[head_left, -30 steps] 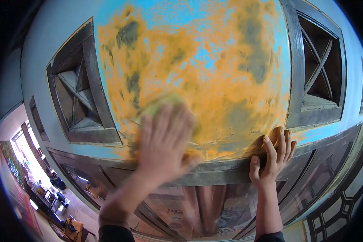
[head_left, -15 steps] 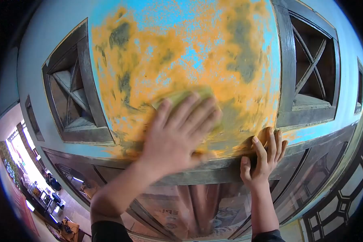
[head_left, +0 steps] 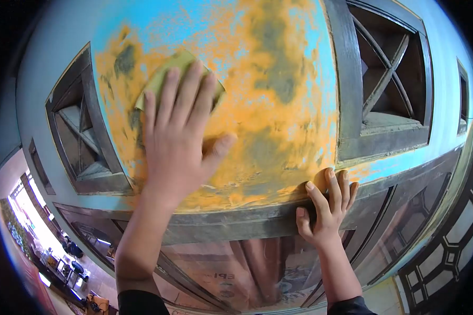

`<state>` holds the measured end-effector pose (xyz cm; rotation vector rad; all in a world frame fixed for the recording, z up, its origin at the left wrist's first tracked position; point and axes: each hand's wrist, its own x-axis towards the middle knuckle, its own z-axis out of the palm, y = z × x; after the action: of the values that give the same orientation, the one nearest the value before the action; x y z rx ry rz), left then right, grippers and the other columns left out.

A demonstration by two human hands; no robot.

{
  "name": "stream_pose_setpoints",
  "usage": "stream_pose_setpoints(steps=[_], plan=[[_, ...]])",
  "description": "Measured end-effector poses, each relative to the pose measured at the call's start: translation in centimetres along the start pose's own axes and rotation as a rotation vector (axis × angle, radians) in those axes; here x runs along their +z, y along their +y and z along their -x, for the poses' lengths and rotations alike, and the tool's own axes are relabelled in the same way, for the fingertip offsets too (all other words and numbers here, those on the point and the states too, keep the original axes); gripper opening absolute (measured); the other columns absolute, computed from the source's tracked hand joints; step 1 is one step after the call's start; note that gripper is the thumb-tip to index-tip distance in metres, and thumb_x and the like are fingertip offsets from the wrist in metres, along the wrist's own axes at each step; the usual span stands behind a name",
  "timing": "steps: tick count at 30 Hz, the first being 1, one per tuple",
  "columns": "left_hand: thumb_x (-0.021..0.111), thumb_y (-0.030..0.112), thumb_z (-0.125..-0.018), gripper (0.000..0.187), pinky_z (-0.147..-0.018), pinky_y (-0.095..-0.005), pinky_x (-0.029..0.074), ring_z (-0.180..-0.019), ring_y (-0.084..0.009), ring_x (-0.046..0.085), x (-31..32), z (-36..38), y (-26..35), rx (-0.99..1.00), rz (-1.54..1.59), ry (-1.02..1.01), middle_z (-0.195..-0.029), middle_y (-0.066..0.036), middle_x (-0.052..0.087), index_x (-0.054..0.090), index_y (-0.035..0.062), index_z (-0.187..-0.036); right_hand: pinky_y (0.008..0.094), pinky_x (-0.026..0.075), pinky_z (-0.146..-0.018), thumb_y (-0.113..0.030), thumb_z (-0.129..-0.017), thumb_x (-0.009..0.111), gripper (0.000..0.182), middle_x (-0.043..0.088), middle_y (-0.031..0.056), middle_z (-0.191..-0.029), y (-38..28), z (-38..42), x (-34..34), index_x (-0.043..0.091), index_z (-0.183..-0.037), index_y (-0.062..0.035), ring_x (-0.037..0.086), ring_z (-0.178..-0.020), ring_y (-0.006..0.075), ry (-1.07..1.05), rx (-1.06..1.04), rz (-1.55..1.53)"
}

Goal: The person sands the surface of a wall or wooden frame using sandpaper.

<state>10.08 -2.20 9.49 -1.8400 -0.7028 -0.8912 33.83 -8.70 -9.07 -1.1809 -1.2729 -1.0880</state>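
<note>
My left hand presses a yellowish sheet of sandpaper against the wall, palm down with the fingers extended over it. Corners of the sheet show beyond the fingertips; the rest is hidden under the hand. Beneath it, the wall panel is patchy orange, with grey filler areas and bright blue paint, mostly towards the top. Lower right, my right hand rests with its fingers spread, touching the dark wooden beam and the bottom of the painted wall. Nothing is in it.
Wooden-framed vents with crossed bars stand on both sides, a left vent and a right vent. Glass panes sit under the beam. A bright room with furniture shows at lower left, and a dark patterned grille at lower right.
My left hand has slid the sandpaper up and to the left across the wall. My right hand stays against the beam, while the whole view has shifted slightly.
</note>
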Motion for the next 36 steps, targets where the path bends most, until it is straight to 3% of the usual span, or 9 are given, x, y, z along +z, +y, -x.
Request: stream_pose_setpoints(steps=[6, 11, 15, 18, 22, 24, 27, 32, 36], plan=[[0.035, 0.073, -0.093, 0.086, -0.122, -0.0593, 0.006, -0.152, -0.0334, 0.024, 2.5, 1.7, 6.3, 0.431, 0.060, 0.056, -0.164, -0.007, 0.031, 0.037, 0.0134, -0.155, 0.0571, 0.008, -0.122, -0.037, -0.087, 0.060, 0.043, 0.051, 0.0146, -0.147, 1.1, -0.2, -0.7, 0.068, -0.126, -0.0229, 0.035, -0.145, 0.0381, 0.014, 0.026, 0.007], [0.040, 0.072, -0.091, 0.086, -0.121, -0.0615, 0.010, -0.151, -0.0314, 0.026, 0.0, -5.7, 1.7, 0.084, -0.052, 0.194, -0.163, -0.007, 0.033, 0.037, 0.0151, -0.155, 0.0576, 0.008, -0.122, -0.038, -0.090, 0.057, 0.042, 0.049, 0.0164, -0.149, 2.3, -0.1, -0.8, 0.066, -0.127, -0.0205, 0.034, -0.146, 0.0386, 0.069, 0.087, -0.018], [0.049, 0.075, -0.085, 0.092, -0.120, -0.0651, 0.009, -0.153, -0.0303, 0.021, 1.2, -0.5, 9.6, 0.415, 0.141, 0.011, -0.165, -0.003, 0.028, 0.034, 0.0205, -0.157, 0.0592, 0.006, -0.122, -0.040, -0.093, 0.054, 0.042, 0.048, 0.0165, -0.150, 2.8, 0.8, -1.0, 0.065, -0.128, -0.0213, 0.033, -0.146, 0.0396, 0.056, 0.084, -0.011], [0.049, 0.074, -0.086, 0.089, -0.120, -0.0638, 0.010, -0.153, -0.0303, 0.021, 0.7, -2.2, 6.9, 0.298, 0.131, -0.037, -0.165, -0.002, 0.028, 0.034, 0.0231, -0.157, 0.0608, 0.006, -0.121, -0.036, -0.091, 0.056, 0.042, 0.048, 0.0160, -0.150, 4.2, 1.4, -1.4, 0.064, -0.129, -0.0217, 0.032, -0.147, 0.0400, 0.050, 0.061, 0.013], [0.055, 0.059, -0.090, 0.078, -0.121, -0.0588, 0.014, -0.152, -0.0274, 0.024, 0.0, -4.3, 5.3, 0.140, 0.055, 0.111, -0.163, -0.002, 0.031, 0.037, 0.0219, -0.156, 0.0609, 0.006, -0.121, -0.031, -0.087, 0.059, 0.045, 0.048, 0.0153, -0.150, 5.0, 1.8, -1.6, 0.063, -0.130, -0.0212, 0.032, -0.147, 0.0401, 0.057, 0.068, 0.015], [0.056, 0.040, -0.094, 0.051, -0.122, -0.0566, 0.019, -0.147, -0.0267, 0.035, 0.9, -2.9, 6.4, 0.356, 0.163, 0.119, -0.155, 0.000, 0.045, 0.055, 0.0213, -0.141, 0.0606, 0.006, -0.121, -0.032, -0.087, 0.059, 0.045, 0.048, 0.0150, -0.150, 5.1, 2.1, -1.7, 0.063, -0.131, -0.0210, 0.032, -0.147, 0.0405, 0.058, 0.056, 0.004], [0.060, 0.022, -0.092, 0.024, -0.120, -0.0548, 0.029, -0.134, -0.0243, 0.054, 1.3, -1.2, 7.0, 0.556, 0.414, 0.157, -0.131, 0.003, 0.066, 0.072, 0.0228, -0.113, 0.0584, 0.010, -0.121, -0.032, -0.089, 0.057, 0.040, 0.049, 0.0181, -0.148, 4.9, 1.8, -2.5, 0.062, -0.126, -0.0184, 0.037, -0.143, 0.0397, 0.116, 0.050, -0.069], [0.063, 0.025, -0.088, 0.012, -0.108, -0.0442, 0.042, -0.108, -0.0129, 0.062, 2.0, 0.4, 7.7, 0.750, 0.496, 0.298, -0.098, 0.009, 0.065, 0.072, 0.0259, -0.096, 0.0562, 0.033, -0.114, -0.042, -0.101, 0.047, 0.034, 0.053, 0.0183, -0.136, 1.3, -0.9, -3.1, 0.061, -0.120, -0.0171, 0.049, -0.133, 0.0396, 0.477, -0.244, -0.428], [0.061, 0.025, -0.088, 0.012, -0.104, -0.0396, 0.041, -0.105, -0.0106, 0.061, 2.4, 1.7, 7.8, 0.727, 0.491, 0.349, -0.094, 0.011, 0.062, 0.068, 0.0290, -0.097, 0.0541, 0.042, -0.108, -0.038, -0.099, 0.055, 0.040, 0.052, 0.0223, -0.138, -1.8, -2.8, -3.1, 0.059, -0.132, -0.0167, 0.049, -0.133, 0.0437, 0.206, -0.254, -0.626]])
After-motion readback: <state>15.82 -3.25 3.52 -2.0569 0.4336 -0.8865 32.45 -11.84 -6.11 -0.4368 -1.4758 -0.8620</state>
